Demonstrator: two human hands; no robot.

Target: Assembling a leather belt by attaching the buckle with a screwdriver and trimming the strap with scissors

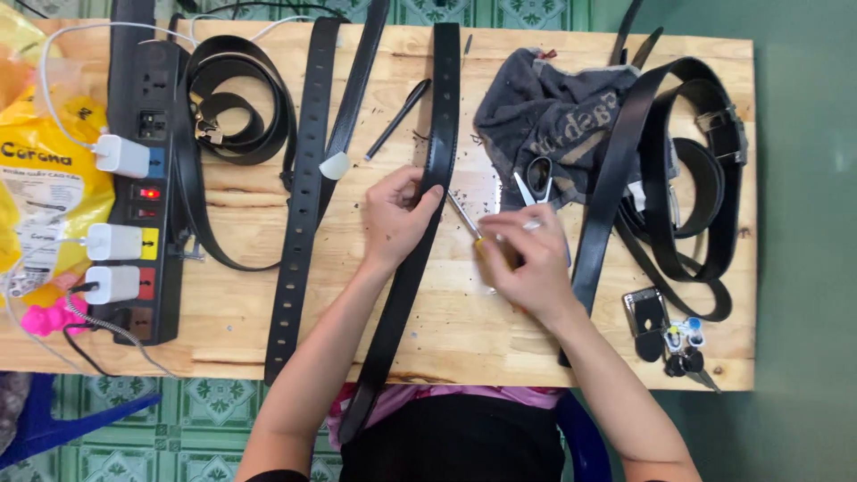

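A belt (pixel 420 241) lies lengthwise down the table (pixel 464 339). Left of it lies a power strip (pixel 143 178). Scissors (pixel 536 183) rest on a cloth (pixel 544 116) to its right.

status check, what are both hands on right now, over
Left hand pinching black belt flat on table. Right hand gripping screwdriver, tip by belt edge. Scissors close behind.

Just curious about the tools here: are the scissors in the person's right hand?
No, the scissors lie on the grey cloth, while the right hand holds a screwdriver with a yellow handle.
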